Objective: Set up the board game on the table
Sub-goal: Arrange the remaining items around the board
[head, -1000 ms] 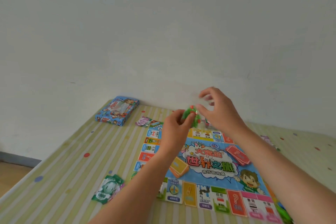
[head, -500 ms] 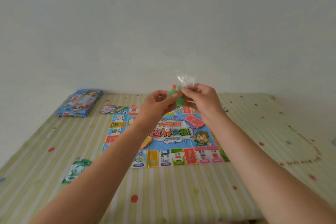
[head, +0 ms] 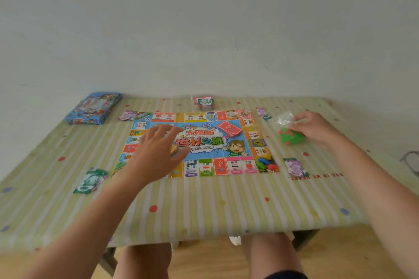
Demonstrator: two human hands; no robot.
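- The game board (head: 204,142) lies flat mid-table, a red card deck (head: 229,128) and white die (head: 196,137) on it.
- Blue box (head: 94,108) sits far left.
- Left hand (head: 158,152) hovers over the board, fingers spread, covering an orange deck (head: 174,149).
- Right hand (head: 317,129) pinches a clear bag (head: 289,132) of green pieces, right of the board.

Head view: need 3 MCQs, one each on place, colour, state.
1. Where is the box?
A. far left corner of the table
B. on the board
C. on the floor

2. What colour is the card deck lying on the board, right of centre?
A. blue
B. red
C. black

3. What is the right hand doing?
A. hanging empty over the board
B. holding a die
C. holding the bag of green pieces at the table, right of the board

Key: 1 A, it lies by the wall at the left corner. 2 B, red back with a question mark. 3 C, fingers pinch the clear plastic.
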